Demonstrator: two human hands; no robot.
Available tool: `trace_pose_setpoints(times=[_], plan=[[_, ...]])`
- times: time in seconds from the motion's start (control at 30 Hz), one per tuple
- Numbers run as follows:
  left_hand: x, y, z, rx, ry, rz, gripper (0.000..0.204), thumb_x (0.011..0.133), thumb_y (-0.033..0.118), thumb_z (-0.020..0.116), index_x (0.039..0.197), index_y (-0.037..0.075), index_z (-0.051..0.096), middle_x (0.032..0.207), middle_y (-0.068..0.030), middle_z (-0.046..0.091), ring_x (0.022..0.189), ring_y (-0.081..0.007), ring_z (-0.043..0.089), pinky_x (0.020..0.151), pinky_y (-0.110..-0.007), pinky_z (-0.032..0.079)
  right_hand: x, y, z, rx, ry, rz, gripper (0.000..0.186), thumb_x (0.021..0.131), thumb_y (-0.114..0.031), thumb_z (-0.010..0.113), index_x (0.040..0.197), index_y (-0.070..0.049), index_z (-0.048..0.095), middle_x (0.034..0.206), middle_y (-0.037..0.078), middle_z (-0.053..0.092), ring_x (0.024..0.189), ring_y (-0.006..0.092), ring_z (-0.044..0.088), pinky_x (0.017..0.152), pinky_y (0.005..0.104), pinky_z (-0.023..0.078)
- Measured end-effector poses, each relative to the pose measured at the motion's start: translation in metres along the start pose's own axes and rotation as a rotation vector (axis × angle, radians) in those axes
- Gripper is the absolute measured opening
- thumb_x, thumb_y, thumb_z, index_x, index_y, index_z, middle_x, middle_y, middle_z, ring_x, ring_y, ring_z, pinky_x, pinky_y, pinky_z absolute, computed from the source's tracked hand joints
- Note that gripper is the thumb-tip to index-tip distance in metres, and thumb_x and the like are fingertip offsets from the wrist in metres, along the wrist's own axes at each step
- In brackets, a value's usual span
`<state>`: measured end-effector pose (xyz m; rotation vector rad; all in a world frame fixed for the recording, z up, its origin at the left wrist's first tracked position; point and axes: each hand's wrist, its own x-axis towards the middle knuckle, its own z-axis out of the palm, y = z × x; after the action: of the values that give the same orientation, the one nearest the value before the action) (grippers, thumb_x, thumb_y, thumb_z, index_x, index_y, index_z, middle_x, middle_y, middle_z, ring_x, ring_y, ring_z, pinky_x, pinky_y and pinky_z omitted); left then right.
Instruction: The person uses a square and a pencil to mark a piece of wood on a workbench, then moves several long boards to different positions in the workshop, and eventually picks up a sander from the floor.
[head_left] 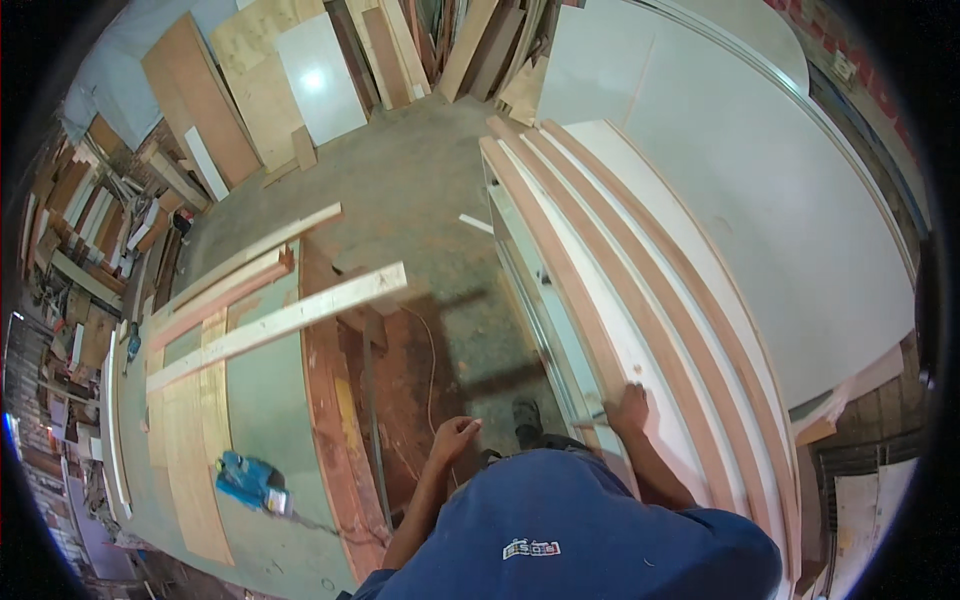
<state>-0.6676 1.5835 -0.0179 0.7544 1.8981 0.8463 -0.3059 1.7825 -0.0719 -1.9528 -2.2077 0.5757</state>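
Observation:
My left hand (457,440) is held in the gap between the two work surfaces, its fingers curled together; whatever may be pinched in them is too small to make out. At the right, my right hand (628,408) closes over the nearest reddish wooden strip (560,265), by the edge of a long white panel (640,350). Beside its fingertips a small pale piece (592,414) juts out over the edge, its kind unclear. More long strips, such as a second wooden strip (625,270), run lengthwise along the same panel.
To the left, a green-topped table (265,400) carries a blue power tool (250,482) with a cord and a pale wooden batten (290,322) overhanging its edge. A large white sheet (730,180) stands at the right. Boards (320,80) lean beyond the concrete floor (390,170).

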Motion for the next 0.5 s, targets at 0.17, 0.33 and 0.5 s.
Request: trace_pose_setpoints(times=[0.17,0.33,0.5], plan=[[0.125,0.106,-0.018,-0.095,-0.062,0.106,0.048,0.094,0.043,0.071,0.113,-0.002,0.073,0.095,-0.0069,0.074,0.089,-0.0141,0.065,0.081,-0.033,0.052,0.048,-0.013,-0.067,0.370,-0.480,-0.024,0.062,0.083,-0.037,0.077,0.124,0.006,0.061,0.117,0.019,0.067,0.105,0.0293,0.063,0.094,0.0408,0.050],[0.257,0.203,-0.022,-0.206,-0.265,0.210,0.053,0.096,0.048,0.067,0.118,0.001,0.071,0.094,-0.0020,0.069,0.089,-0.0112,0.062,0.080,-0.030,0.050,0.115,-0.076,-0.107,1.302,-0.682,0.116,0.052,0.102,-0.044,0.052,0.115,0.004,0.067,0.096,0.013,0.070,0.085,0.0199,0.067,0.077,0.0333,0.053],[0.364,0.278,-0.045,-0.402,-0.378,0.170,0.051,0.096,0.050,0.066,0.118,0.004,0.071,0.097,-0.0015,0.067,0.090,-0.0123,0.064,0.080,-0.029,0.050,0.229,-0.171,-0.143,1.310,-0.816,0.199,0.072,0.100,-0.066,0.043,0.108,0.001,0.068,0.079,0.012,0.068,0.063,0.0240,0.064,0.063,0.0386,0.055]])
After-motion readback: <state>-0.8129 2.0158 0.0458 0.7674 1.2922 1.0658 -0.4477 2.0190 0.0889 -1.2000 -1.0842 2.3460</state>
